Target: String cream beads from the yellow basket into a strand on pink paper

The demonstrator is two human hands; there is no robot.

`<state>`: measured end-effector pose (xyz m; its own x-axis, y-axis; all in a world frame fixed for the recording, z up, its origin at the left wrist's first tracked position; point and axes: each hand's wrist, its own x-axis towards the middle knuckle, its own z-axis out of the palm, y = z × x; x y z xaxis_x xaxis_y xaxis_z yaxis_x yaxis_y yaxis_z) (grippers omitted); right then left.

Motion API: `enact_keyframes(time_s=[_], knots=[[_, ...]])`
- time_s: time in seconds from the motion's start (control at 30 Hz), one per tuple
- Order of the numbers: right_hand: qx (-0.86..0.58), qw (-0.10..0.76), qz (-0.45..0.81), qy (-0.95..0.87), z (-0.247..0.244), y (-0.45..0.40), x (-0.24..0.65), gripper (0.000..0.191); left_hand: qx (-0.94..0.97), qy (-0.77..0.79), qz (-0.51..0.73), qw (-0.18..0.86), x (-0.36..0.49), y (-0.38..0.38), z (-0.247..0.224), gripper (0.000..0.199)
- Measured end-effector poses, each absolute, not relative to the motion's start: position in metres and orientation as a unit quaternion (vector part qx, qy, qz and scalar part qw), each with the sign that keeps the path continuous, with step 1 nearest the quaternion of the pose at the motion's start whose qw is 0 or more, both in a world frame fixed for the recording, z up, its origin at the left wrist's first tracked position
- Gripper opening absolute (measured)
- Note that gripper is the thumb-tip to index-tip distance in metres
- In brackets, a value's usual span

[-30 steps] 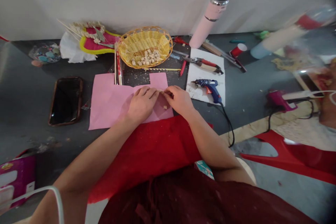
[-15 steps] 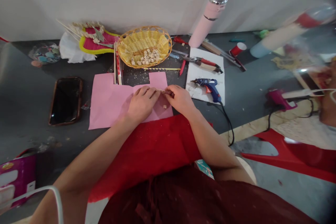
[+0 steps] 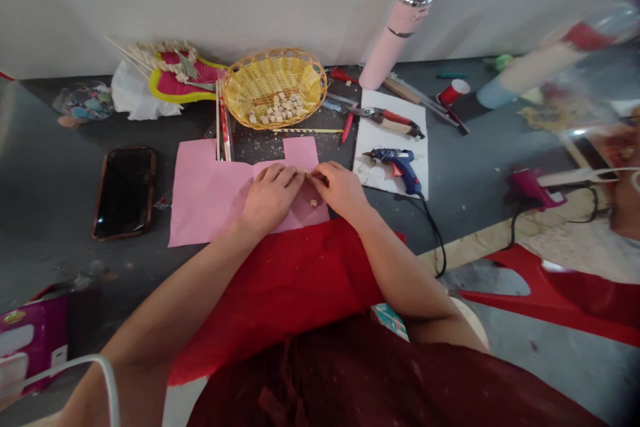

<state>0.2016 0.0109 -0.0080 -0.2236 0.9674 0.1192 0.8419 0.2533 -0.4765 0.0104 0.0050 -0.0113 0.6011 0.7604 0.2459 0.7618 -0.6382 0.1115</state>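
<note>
Over the pink paper (image 3: 205,193), my left hand (image 3: 273,197) and my right hand (image 3: 343,190) meet with closed fingertips. Between them shows a small, pale, thin piece (image 3: 304,173), mostly covered by the fingers; its kind is too small to make out. One beige chip (image 3: 313,203) lies loose on the paper just below the fingertips. Behind my hands, a yellow wicker basket (image 3: 243,93) holds several similar beige chips (image 3: 285,108). Red cloth (image 3: 300,280) spreads across my lap beneath my forearms.
A blue glue gun (image 3: 400,163) and pliers (image 3: 393,121) rest on a white board (image 3: 370,177) at right. The pink flask (image 3: 393,40) stands behind them. A phone (image 3: 125,193) lies at left. Another person's arm (image 3: 625,207) appears at the far right.
My right hand's fingers have shifted slightly left, closer to my left fingertips. The things on the table stay where they were.
</note>
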Motion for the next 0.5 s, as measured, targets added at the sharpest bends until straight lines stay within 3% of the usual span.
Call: enact_keyframes(time_s=[0.4, 0.5], knots=[[-0.582, 0.219, 0.194, -0.759, 0.005, 0.008, 0.209, 0.016, -0.898, -0.42, -0.132, 0.023, 0.01, 0.004, -0.009, 0.036], [-0.566, 0.181, 0.232, -0.77, 0.022, 0.001, 0.213, 0.009, -0.899, -0.415, -0.136, 0.026, 0.009, 0.004, -0.01, 0.036]])
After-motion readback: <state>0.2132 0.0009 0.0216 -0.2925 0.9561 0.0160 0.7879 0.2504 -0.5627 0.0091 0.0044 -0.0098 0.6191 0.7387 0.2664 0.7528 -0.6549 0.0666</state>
